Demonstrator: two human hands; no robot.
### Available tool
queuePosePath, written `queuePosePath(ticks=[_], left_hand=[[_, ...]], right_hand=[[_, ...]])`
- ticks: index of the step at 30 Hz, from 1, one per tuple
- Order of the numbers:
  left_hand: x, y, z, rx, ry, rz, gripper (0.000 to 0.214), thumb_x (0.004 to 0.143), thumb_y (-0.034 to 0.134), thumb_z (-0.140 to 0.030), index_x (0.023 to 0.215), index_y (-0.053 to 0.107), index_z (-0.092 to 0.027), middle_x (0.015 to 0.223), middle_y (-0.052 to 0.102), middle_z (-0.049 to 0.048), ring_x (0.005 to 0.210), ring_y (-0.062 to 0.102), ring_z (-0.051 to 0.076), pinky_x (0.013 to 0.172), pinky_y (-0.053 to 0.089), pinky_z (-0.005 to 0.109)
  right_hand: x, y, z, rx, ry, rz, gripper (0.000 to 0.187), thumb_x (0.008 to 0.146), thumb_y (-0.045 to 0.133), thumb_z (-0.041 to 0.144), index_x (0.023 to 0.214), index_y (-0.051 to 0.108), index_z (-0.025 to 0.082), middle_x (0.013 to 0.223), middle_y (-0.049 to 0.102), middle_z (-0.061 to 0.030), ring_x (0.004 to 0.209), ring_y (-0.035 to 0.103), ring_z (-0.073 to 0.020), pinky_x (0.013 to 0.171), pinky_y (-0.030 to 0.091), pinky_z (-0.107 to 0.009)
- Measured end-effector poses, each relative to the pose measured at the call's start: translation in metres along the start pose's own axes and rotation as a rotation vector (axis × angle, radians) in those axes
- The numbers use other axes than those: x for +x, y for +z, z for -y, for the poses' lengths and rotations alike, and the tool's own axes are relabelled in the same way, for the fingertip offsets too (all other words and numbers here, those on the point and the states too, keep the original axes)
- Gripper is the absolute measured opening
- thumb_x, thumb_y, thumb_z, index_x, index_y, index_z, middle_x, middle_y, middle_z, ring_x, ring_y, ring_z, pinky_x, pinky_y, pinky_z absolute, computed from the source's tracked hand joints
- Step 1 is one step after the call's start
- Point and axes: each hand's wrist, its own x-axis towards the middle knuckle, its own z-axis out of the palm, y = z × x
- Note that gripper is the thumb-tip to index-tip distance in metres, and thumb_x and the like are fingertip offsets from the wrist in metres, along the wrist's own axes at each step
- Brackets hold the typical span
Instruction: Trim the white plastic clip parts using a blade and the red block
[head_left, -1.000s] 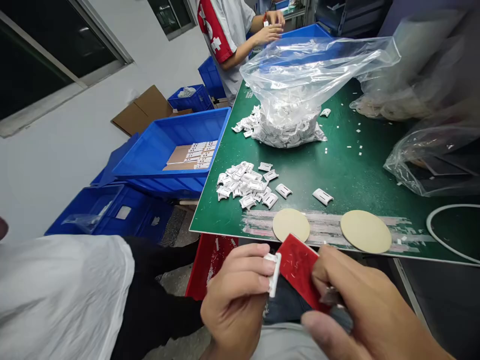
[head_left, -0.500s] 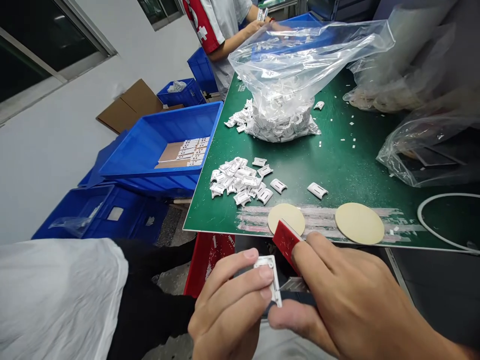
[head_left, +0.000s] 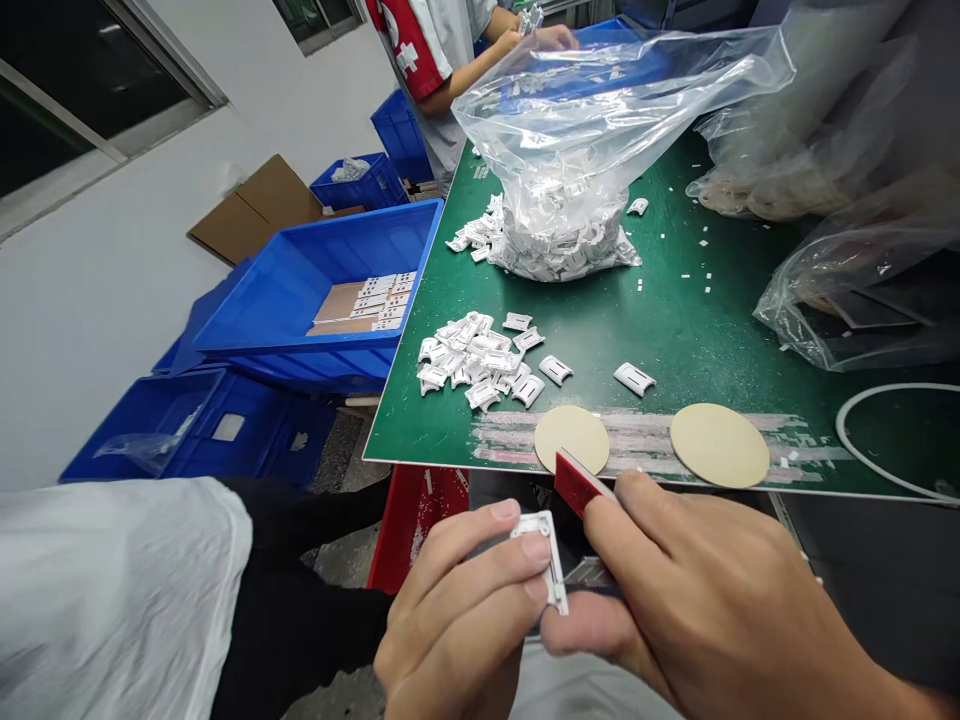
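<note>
My left hand (head_left: 469, 610) is closed around a small white plastic part (head_left: 553, 575), its fingertips lying across the part's recessed face. Close on its right, my right hand (head_left: 697, 590) is closed on a cutter blade (head_left: 590, 572) whose tip points at the part's edge. A flat red piece (head_left: 577, 485) with a pale edge also sticks out of the right hand; whether it is joined to the blade is hidden by the fingers. The right thumb is at the lower end of the white part. Both hands are in front of the table's near edge.
A pile of white parts (head_left: 480, 355) lies on the green table (head_left: 720, 340), near two cream discs (head_left: 720, 445). Behind stands a clear bag (head_left: 562, 220) full of parts. Blue crates (head_left: 315, 260) stand left; a red bin (head_left: 412, 520) sits below. A co-worker's arm (head_left: 472, 75) is across the table.
The red piece and blade have shifted slightly right and tilted a little with my right hand. My left hand keeps its hold on the white part. The co-worker's hands have moved.
</note>
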Motion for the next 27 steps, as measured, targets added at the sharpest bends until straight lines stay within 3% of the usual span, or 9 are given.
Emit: queuePosePath(ticks=[11,16,21,25,27], left_hand=[[0.006,-0.0011,-0.001,0.013,0.01,0.021,0.015,0.098,0.083,-0.023,0.088,0.077,-0.014,0.097,0.088,0.0006,0.081,0.085,0.018,0.091,0.075,0.036],[0.0015,-0.0021,0.0005,-0.003,0.019,0.033,0.02,0.106,0.07,-0.02,0.089,0.078,-0.012,0.096,0.088,0.0028,0.082,0.086,0.019,0.09,0.076,0.037],[-0.0017,-0.0045,0.0021,-0.004,0.004,0.067,0.007,0.095,0.084,-0.017,0.095,0.079,-0.012,0.105,0.088,0.0044,0.09,0.086,0.022,0.093,0.075,0.04],[-0.001,-0.0007,0.0027,-0.023,0.019,0.057,0.008,0.097,0.081,-0.016,0.092,0.077,-0.01,0.102,0.088,0.0059,0.089,0.085,0.022,0.09,0.074,0.038],[-0.0029,0.0021,0.0039,-0.045,-0.009,0.042,0.006,0.095,0.081,-0.013,0.1,0.077,-0.012,0.105,0.087,0.0055,0.088,0.083,0.021,0.087,0.074,0.039]], right_hand=[[-0.0037,0.0024,-0.0005,0.012,0.004,-0.015,0.066,0.117,0.028,0.057,0.071,0.062,0.025,0.059,0.061,-0.0008,0.042,0.055,-0.018,0.045,0.037,-0.034],[-0.0055,0.0033,-0.0019,0.021,0.0,-0.009,0.063,0.117,0.03,0.056,0.072,0.062,0.025,0.059,0.061,-0.0004,0.044,0.056,-0.0184,0.047,0.038,-0.034],[-0.0075,0.0027,-0.0025,0.012,-0.006,-0.007,0.062,0.117,0.031,0.056,0.071,0.06,0.026,0.057,0.058,0.0005,0.043,0.054,-0.0176,0.048,0.036,-0.034],[-0.0076,0.0035,-0.004,0.042,-0.016,0.001,0.061,0.118,0.032,0.055,0.073,0.059,0.025,0.059,0.058,0.0007,0.045,0.053,-0.0167,0.048,0.036,-0.033],[-0.0046,0.0035,-0.0037,0.077,0.016,0.003,0.059,0.118,0.037,0.057,0.075,0.061,0.024,0.061,0.058,0.0003,0.048,0.053,-0.0159,0.05,0.037,-0.031]])
